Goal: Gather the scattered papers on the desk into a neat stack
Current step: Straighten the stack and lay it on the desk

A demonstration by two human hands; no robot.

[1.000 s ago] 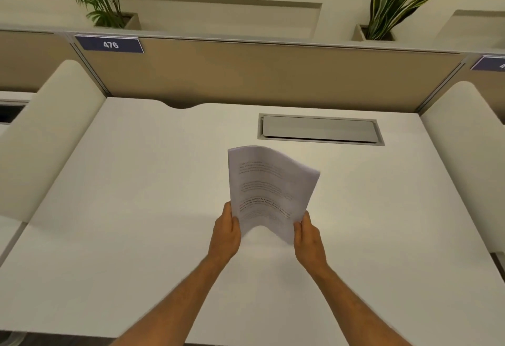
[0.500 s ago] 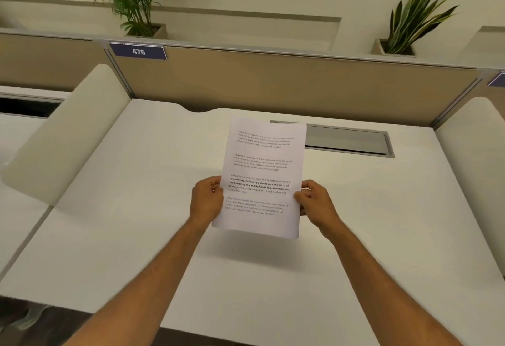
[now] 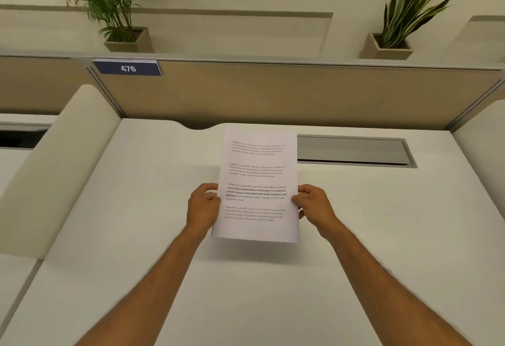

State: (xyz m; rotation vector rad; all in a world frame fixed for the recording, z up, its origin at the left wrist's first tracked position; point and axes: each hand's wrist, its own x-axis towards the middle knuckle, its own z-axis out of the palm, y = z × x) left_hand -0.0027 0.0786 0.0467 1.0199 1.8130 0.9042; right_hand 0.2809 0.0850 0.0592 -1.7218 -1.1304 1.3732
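Note:
White printed papers (image 3: 258, 176) are held upright above the white desk (image 3: 136, 236), squared into one flat bundle with text facing me. My left hand (image 3: 203, 206) grips the bundle's left edge about halfway down. On the opposite edge, at the same height, my right hand (image 3: 314, 205) pinches it. The bottom edge of the papers hangs just above the desk surface. How many sheets the bundle holds is not visible. No loose sheets lie elsewhere on the desk.
A grey cable hatch (image 3: 352, 150) is set in the desk behind the papers. A tan partition (image 3: 300, 94) with a "476" label (image 3: 127, 68) closes the back. Cream side dividers (image 3: 62, 159) flank the desk. Two potted plants (image 3: 120, 9) stand on the ledge beyond.
The papers went from curled and bowed to flat and upright. Both hands slid from the bottom corners to the side edges. The view tilted up slightly.

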